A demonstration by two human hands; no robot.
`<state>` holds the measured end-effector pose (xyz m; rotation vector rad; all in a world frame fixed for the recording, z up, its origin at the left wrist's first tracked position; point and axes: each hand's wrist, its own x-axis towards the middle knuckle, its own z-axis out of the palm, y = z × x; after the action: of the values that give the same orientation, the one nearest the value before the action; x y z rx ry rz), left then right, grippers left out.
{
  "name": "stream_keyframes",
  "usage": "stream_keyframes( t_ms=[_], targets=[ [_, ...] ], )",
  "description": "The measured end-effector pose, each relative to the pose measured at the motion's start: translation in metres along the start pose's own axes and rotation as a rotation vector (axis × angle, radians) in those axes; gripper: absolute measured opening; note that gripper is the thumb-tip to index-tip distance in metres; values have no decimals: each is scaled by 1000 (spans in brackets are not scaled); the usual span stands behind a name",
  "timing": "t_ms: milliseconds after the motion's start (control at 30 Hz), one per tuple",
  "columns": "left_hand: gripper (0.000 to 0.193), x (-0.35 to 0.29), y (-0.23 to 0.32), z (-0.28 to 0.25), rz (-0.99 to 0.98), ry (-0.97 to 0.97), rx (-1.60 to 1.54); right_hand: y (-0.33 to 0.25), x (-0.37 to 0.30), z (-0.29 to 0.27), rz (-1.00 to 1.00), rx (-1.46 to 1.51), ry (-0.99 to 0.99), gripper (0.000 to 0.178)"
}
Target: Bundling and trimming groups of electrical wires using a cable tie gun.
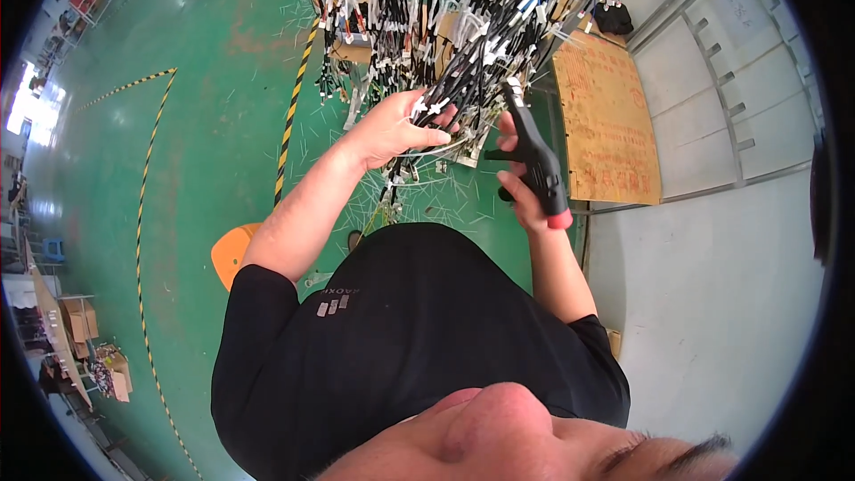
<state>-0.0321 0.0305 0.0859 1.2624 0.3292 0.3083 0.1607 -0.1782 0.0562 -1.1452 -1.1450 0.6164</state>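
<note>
Black cables with white connectors hang in dense bunches at the top centre. My left hand [397,129] is closed round one cable bundle [463,80], its thumb lying across the front. A thin white cable tie [436,153] shows just below that thumb. My right hand [521,180] grips a black cable tie gun [536,150] with a red knob at its rear end. The gun's metal nose points up and stands close to the right side of the cables, apart from my left hand. Some of my right fingers are hidden behind the gun's body.
Cut tie ends [356,196] litter the green floor below the cables. An orange stool [233,251] is by my left elbow. To the right stand a brown board [607,120] and a white wall [704,276]. Yellow-black tape [292,125] lines the floor.
</note>
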Motion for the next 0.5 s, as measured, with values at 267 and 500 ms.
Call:
stream_keyframes(
  t_ms=[267,500],
  targets=[
    [45,4,-8,5,29,5,138,12,-8,14,93,377,-154,40],
    [46,10,-22,8,80,14,213,0,-15,35,235,708,-90,47]
  ],
)
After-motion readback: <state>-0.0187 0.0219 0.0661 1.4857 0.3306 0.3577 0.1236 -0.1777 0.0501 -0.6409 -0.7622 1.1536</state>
